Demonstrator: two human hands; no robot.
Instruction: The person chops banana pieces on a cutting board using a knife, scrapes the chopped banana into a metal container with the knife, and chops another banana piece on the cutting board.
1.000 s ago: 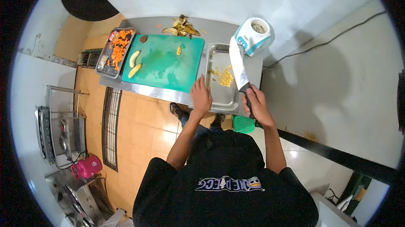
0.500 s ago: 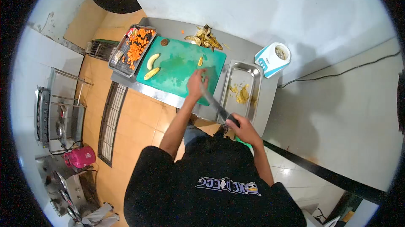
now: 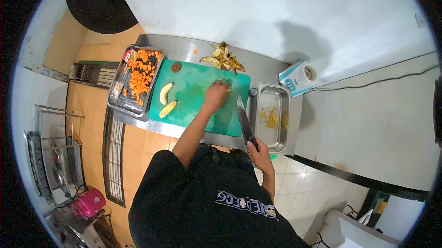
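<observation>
My left hand (image 3: 216, 94) is closed on a small banana piece (image 3: 228, 90) at the right part of the green cutting board (image 3: 195, 118). My right hand (image 3: 261, 155) grips the black handle of a large knife (image 3: 244, 120), whose blade points up along the board's right edge. Two peeled bananas, one (image 3: 166, 93) above the other (image 3: 168, 109), lie on the board's left side, below a small brown round thing (image 3: 176, 67). Chopped yellow bits (image 3: 270, 117) sit in the steel tray (image 3: 280, 145) at the right.
A dark tray (image 3: 130, 110) with orange pieces stands left of the board. Banana peels (image 3: 224, 58) lie behind the board. A white and blue appliance (image 3: 298, 78) stands at the back right, near the wall. A pink gas cylinder (image 3: 89, 202) is at the lower left.
The knife has moved from over the steel tray to the board's right edge. My left hand has gone from the board's lower right edge up to the banana piece. The view has shifted.
</observation>
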